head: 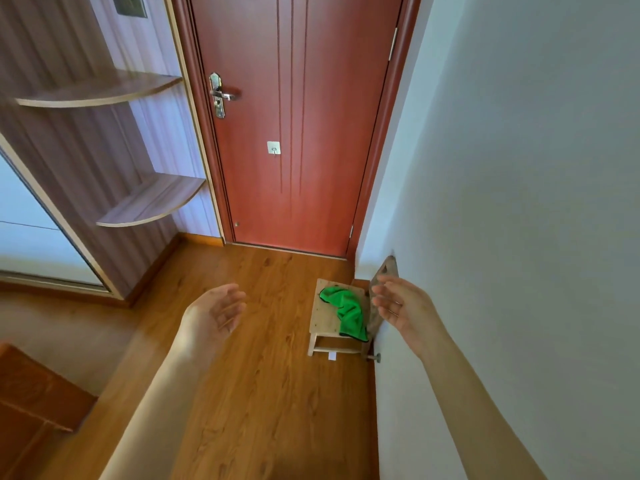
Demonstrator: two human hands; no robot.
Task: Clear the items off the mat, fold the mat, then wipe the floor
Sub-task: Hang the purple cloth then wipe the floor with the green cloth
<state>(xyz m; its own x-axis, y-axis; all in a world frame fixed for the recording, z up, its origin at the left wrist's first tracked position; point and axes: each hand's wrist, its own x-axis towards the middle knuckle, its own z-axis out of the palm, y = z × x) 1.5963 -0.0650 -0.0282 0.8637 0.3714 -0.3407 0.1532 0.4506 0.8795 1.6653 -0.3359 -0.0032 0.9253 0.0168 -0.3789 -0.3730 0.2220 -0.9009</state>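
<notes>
Both my arms reach forward over the wooden floor. My left hand hangs in the air with its palm turned inward, fingers loosely spread and holding nothing. My right hand is out near the white wall, also relaxed and empty, palm facing the left one. Below and between them a small wooden stool stands on the floor against the wall, and a bright green cloth lies crumpled on its seat, one end drooping over the front edge. Behind my right fingers a flat brownish piece leans upright against the wall; it may be the folded mat, though I cannot tell. Ahead stands a closed red door.
</notes>
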